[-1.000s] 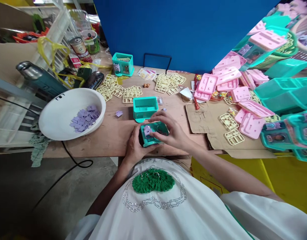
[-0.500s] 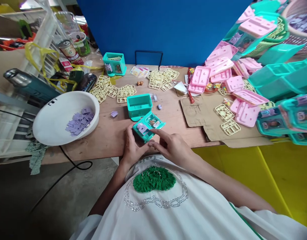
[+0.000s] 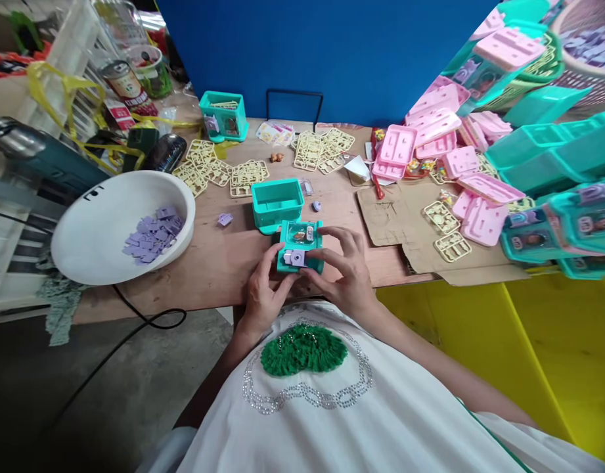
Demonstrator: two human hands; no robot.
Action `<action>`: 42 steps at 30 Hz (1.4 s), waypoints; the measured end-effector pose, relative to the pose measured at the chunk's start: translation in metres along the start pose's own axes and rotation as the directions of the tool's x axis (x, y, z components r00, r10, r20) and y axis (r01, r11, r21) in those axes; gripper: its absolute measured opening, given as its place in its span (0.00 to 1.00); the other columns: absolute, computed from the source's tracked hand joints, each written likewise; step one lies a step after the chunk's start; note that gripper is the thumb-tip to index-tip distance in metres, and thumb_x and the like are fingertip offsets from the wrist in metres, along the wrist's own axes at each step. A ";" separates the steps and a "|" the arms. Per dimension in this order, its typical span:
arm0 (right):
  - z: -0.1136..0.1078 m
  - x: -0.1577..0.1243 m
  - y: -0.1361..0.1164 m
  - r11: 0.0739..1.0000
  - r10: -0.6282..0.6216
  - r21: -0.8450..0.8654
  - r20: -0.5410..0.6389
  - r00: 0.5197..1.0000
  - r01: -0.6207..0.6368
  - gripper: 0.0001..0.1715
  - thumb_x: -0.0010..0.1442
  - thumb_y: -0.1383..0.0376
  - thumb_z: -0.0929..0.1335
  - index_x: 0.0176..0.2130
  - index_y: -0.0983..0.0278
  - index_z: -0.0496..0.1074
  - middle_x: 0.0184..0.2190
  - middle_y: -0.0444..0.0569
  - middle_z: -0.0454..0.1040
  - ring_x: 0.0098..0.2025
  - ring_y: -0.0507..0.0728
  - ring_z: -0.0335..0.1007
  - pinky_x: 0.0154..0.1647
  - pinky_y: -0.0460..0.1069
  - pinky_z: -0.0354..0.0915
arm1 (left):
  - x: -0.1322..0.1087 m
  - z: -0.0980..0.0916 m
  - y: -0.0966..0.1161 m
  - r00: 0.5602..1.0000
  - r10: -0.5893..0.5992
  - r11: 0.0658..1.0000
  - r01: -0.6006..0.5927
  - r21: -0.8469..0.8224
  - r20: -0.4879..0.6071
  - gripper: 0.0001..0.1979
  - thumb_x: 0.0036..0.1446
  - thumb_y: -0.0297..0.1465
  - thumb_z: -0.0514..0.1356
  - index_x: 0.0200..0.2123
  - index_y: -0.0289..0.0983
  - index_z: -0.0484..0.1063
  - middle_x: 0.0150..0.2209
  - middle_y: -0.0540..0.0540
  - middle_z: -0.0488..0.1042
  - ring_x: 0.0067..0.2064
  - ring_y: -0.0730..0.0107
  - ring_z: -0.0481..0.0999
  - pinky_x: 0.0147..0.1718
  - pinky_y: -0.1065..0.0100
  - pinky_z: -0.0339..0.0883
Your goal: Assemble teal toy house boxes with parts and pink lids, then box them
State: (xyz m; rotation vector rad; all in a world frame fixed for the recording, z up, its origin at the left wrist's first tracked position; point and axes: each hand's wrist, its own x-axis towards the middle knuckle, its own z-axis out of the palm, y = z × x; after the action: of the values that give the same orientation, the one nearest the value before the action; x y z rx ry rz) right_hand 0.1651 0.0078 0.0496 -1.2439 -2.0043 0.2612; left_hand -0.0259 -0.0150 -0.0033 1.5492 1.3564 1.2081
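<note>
Just on the wearer's side of the open teal bin [image 3: 278,217], the left hand [image 3: 264,289] and right hand [image 3: 349,279] hold a small teal box [image 3: 301,246] between curled fingers and thumbs. It looks light, stiff and slick, best gripped by its side walls, clear of the lilac plate [image 3: 295,258]; fingers hide its edges, and its underside is unseen.

A bare wooden table [image 3: 208,269] spanned the middle of the frame. Near centre stood an open turquoise box [image 3: 277,213], with a loose purple piece [image 3: 225,219] to its left. Above lay cream plastic frames [image 3: 308,151] and a small brown figure [image 3: 276,157]; at right, flattened cardboard [image 3: 385,226].
</note>
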 end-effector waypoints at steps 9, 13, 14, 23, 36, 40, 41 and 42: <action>0.004 0.000 0.001 0.998 0.031 0.061 0.046 0.998 -0.034 0.05 0.67 0.64 0.72 0.43 0.57 0.81 0.65 0.54 0.69 0.70 0.70 0.61 0.66 0.70 0.64 | 0.001 0.011 0.001 0.995 0.005 0.997 -0.012 -0.075 -0.096 0.21 0.62 0.35 0.70 0.54 0.42 0.66 0.43 0.46 0.81 0.43 0.66 0.84 0.42 0.69 0.77; 0.009 0.000 0.006 0.976 0.068 0.201 0.072 0.995 -0.082 0.03 0.67 0.64 0.71 0.41 0.60 0.78 0.61 0.56 0.70 0.65 0.68 0.67 0.62 0.67 0.68 | 0.003 0.013 0.002 0.996 0.015 0.998 -0.020 -0.058 -0.087 0.21 0.63 0.39 0.69 0.54 0.42 0.67 0.42 0.46 0.83 0.43 0.64 0.85 0.42 0.68 0.77; 0.010 0.000 0.006 0.973 0.056 0.221 0.059 0.997 -0.068 0.03 0.67 0.65 0.71 0.41 0.60 0.78 0.60 0.57 0.70 0.64 0.68 0.68 0.62 0.67 0.68 | 0.003 0.012 0.002 0.996 0.004 0.998 -0.010 -0.063 -0.084 0.22 0.62 0.39 0.70 0.54 0.42 0.67 0.42 0.46 0.83 0.42 0.64 0.85 0.41 0.68 0.77; 0.011 0.000 -0.004 0.995 -0.071 0.072 0.035 0.997 0.069 0.09 0.67 0.66 0.72 0.47 0.55 0.80 0.50 0.55 0.76 0.59 0.68 0.66 0.59 0.68 0.68 | 0.017 -0.021 -0.013 0.995 -0.030 0.996 0.038 -0.080 0.096 0.21 0.63 0.39 0.68 0.57 0.42 0.73 0.53 0.42 0.81 0.51 0.61 0.82 0.53 0.63 0.76; -0.003 0.029 0.001 0.954 -0.160 0.260 0.029 0.987 0.147 0.13 0.71 0.68 0.68 0.50 0.56 0.80 0.46 0.54 0.77 0.50 0.62 0.75 0.51 0.63 0.71 | 0.040 -0.044 -0.008 0.987 0.076 0.995 -0.067 -0.073 0.142 0.21 0.57 0.41 0.69 0.51 0.41 0.73 0.48 0.43 0.78 0.50 0.56 0.78 0.54 0.57 0.72; 0.007 0.046 0.018 0.965 -0.107 0.248 0.096 0.990 0.081 0.16 0.71 0.59 0.70 0.57 0.56 0.77 0.56 0.58 0.74 0.59 0.65 0.73 0.59 0.65 0.71 | 0.053 -0.052 -0.010 0.965 0.108 0.992 -0.090 -0.085 0.238 0.17 0.57 0.38 0.66 0.49 0.41 0.74 0.47 0.44 0.76 0.50 0.56 0.76 0.54 0.57 0.71; 0.010 0.049 0.023 0.966 -0.082 0.253 0.115 0.990 0.051 0.23 0.69 0.55 0.72 0.61 0.56 0.75 0.59 0.59 0.72 0.61 0.66 0.71 0.61 0.65 0.70 | 0.054 -0.052 -0.010 0.965 0.109 0.992 -0.090 -0.089 0.240 0.16 0.57 0.37 0.65 0.49 0.41 0.73 0.47 0.43 0.75 0.50 0.56 0.76 0.54 0.57 0.71; 0.014 0.051 0.027 0.964 -0.058 0.265 0.141 0.988 0.019 0.31 0.67 0.52 0.73 0.65 0.57 0.71 0.61 0.61 0.69 0.63 0.66 0.70 0.62 0.65 0.71 | 0.053 -0.052 -0.009 0.968 0.101 0.992 -0.081 -0.096 0.228 0.17 0.58 0.37 0.64 0.50 0.41 0.73 0.48 0.43 0.75 0.50 0.56 0.76 0.54 0.57 0.71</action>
State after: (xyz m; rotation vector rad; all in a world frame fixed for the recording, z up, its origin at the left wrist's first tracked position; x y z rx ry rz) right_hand 0.1615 0.0673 0.0510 -1.0412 -2.0375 0.5964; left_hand -0.0781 0.0364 0.0126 1.6493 1.0787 1.0861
